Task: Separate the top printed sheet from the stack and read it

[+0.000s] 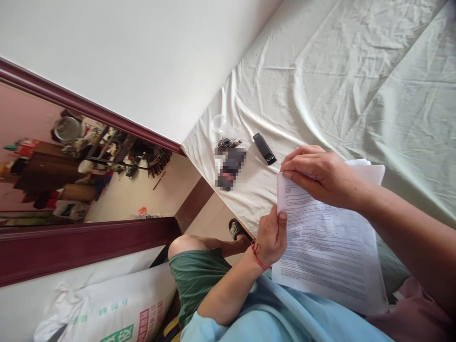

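Note:
A stack of printed paper sheets (324,247) lies tilted over my lap, its edges slightly uneven at the top right. My left hand (272,235), with a red cord on the wrist, grips the stack's left edge, thumb on top. At the upper left corner, my right hand (320,173) pinches the sheets, thumb over the page and fingers along the top edge. Just beyond the fingertips, a black stapler (264,148) rests on the bedsheet, touched by neither hand.
A pale, wrinkled bedsheet (356,95) spreads ahead. Near its left edge lie keys (229,142), a clear plastic cup (221,124) and a blurred-out dark object (231,168). Printed white sacks (121,304) stand lower left; a doorway with clutter (117,156) opens at left.

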Motion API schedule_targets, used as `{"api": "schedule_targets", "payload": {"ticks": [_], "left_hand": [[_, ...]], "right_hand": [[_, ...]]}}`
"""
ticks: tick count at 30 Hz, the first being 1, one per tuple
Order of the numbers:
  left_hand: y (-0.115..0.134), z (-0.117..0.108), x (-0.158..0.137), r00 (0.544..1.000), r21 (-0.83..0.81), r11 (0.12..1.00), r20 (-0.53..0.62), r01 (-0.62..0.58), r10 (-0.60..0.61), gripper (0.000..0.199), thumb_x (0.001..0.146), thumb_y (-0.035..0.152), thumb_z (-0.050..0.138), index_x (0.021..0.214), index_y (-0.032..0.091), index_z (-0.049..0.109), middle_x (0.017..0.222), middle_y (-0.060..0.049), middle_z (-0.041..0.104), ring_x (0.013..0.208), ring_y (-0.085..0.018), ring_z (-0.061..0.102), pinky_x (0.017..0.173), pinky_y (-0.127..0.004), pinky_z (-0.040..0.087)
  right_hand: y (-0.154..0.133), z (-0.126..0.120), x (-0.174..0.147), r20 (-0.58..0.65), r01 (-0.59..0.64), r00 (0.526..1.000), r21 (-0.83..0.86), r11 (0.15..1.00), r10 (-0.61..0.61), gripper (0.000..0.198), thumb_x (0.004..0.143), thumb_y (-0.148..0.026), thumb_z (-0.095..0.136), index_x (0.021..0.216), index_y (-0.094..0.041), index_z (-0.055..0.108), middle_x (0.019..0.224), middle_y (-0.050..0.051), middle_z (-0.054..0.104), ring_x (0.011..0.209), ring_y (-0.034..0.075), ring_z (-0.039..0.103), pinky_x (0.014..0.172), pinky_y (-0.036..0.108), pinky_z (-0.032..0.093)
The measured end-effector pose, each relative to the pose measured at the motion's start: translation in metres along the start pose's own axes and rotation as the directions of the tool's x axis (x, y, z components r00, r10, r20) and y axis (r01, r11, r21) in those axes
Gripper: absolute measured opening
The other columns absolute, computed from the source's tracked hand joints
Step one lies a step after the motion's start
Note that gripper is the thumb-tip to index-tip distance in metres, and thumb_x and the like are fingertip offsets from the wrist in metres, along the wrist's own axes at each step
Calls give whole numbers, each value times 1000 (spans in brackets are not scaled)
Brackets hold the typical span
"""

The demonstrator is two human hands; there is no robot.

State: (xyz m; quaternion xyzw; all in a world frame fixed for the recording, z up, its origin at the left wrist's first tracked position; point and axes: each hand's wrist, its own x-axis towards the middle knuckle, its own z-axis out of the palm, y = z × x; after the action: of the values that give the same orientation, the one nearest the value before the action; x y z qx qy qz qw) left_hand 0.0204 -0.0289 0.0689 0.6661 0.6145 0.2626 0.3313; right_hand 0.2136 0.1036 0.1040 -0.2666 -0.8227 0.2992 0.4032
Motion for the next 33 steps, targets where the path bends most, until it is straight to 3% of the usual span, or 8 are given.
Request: {"api": "schedule_targets", "payload": {"ticks": [4, 14, 16, 19, 22, 25, 29, 33], "left_hand": [[-1, 0, 1, 1000, 46, 999, 11, -22, 22, 51, 110, 61, 25, 100, 22, 56, 76, -5, 64, 67, -21, 61, 65, -33, 45], [-2, 1, 2, 999, 141, 989, -2, -37, 38, 49, 112, 55, 23, 104, 21, 58, 78, -7, 67, 66, -22, 62, 63, -33, 41], [-2, 1, 2, 999, 153, 987, -6, -43, 44, 49, 113, 53, 23, 101, 21, 58, 74, -6, 65, 64, -21, 60, 62, -32, 39], [-2, 0, 2, 999, 155, 987, -5, -44, 45, 47, 113, 51, 23, 97, 22, 56, 69, -4, 60, 60, -20, 56, 61, -32, 36], [-2, 1, 3, 998, 146, 988, -2, -58, 59, 45, 113, 50, 23, 99, 22, 55, 69, -2, 58, 59, -19, 53, 61, -32, 34], [-2, 1, 4, 998, 164, 985, 7, -60, 60, 45, 113, 50, 22, 98, 23, 54, 69, -2, 58, 60, -19, 53, 61, -32, 33], [-1, -1, 5, 997, 176, 982, 17, -74, 72, 45, 113, 50, 22, 94, 23, 52, 66, -1, 55, 55, -18, 49, 59, -32, 30], [1, -3, 3, 997, 152, 985, 6, -81, 81, 48, 114, 50, 22, 95, 22, 56, 64, -1, 57, 52, -17, 50, 57, -32, 32]], "right_hand": [[-2, 0, 1, 5, 4, 1000, -22, 1000, -4, 29, 107, -30, 50, 95, -25, 75, 95, 5, 80, 92, 23, 73, 93, 45, 55], [-3, -2, 1, 25, 14, 1000, -15, 1000, -13, 28, 107, -29, 50, 98, -24, 75, 95, 5, 80, 90, 23, 72, 91, 44, 54], [-4, -1, 0, 14, 35, 999, -25, 999, -34, 26, 106, -28, 51, 106, -23, 77, 100, 7, 80, 98, 24, 72, 93, 46, 55], [-9, 1, -1, -11, 97, 995, -82, 992, -99, 28, 105, -26, 54, 119, -27, 78, 125, 9, 76, 127, 29, 63, 104, 51, 53], [-14, 1, -2, 27, 171, 985, -173, 970, -169, 25, 102, -23, 59, 111, -32, 80, 142, 5, 68, 147, 33, 49, 120, 62, 40], [-17, 1, -3, 93, 199, 979, -225, 954, -183, 20, 98, -20, 64, 99, -31, 82, 138, 4, 71, 152, 35, 44, 127, 70, 25], [-16, 1, -3, 96, 172, 983, -193, 966, -156, 22, 99, -19, 61, 100, -28, 81, 128, 7, 75, 147, 35, 50, 125, 69, 29], [-10, 0, -1, 66, 59, 997, -190, 980, -47, 31, 105, -24, 51, 123, -25, 76, 113, 10, 79, 115, 28, 70, 113, 56, 44]]}}
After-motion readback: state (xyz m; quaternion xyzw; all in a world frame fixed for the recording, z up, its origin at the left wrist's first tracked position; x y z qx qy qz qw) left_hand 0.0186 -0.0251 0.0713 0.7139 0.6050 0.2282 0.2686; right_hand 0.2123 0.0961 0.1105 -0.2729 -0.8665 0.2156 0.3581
